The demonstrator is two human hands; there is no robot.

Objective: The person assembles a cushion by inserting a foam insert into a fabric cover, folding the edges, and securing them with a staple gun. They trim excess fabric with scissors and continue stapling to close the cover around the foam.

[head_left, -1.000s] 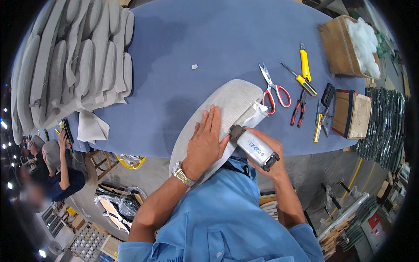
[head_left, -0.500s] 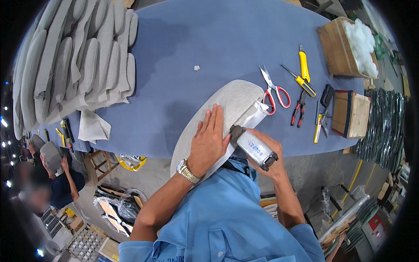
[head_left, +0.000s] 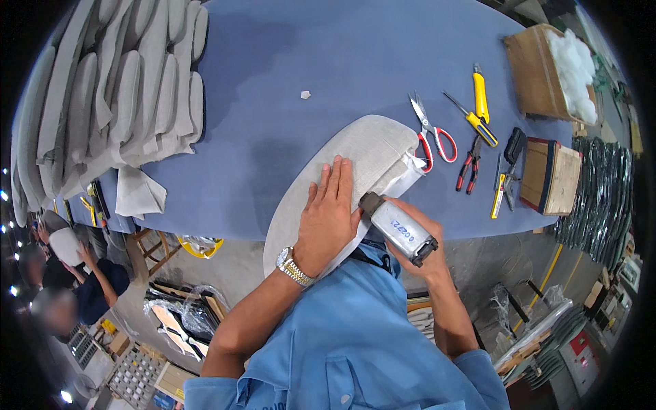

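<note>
A curved panel covered in grey fabric [head_left: 328, 160] lies across the near table edge, against my body. My left hand [head_left: 330, 219], a watch on its wrist, rests flat on the panel with its fingers stretched out. In my right hand [head_left: 425, 236] is a silver staple gun [head_left: 403, 229]. Its dark nose meets the panel's near edge, beside my left thumb; the exact contact point is hidden. White lining [head_left: 403, 179] shows along that edge, where the fabric is folded. Scissors with red-and-white handles [head_left: 430, 133] lie just beyond the panel's right tip.
Stacked grey padded panels [head_left: 116, 89] fill the table's left side. A yellow cutter [head_left: 480, 99], screwdriver [head_left: 473, 121] and pliers [head_left: 469, 167] lie to the right, near a carton of white stuffing [head_left: 547, 75] and a wooden block [head_left: 552, 178]. At far left, a co-worker [head_left: 102, 287] handles another panel.
My whole view has shifted slightly. Both hands and the staple gun keep nearly the same place on the panel. At far left, the co-worker's panel has turned.
</note>
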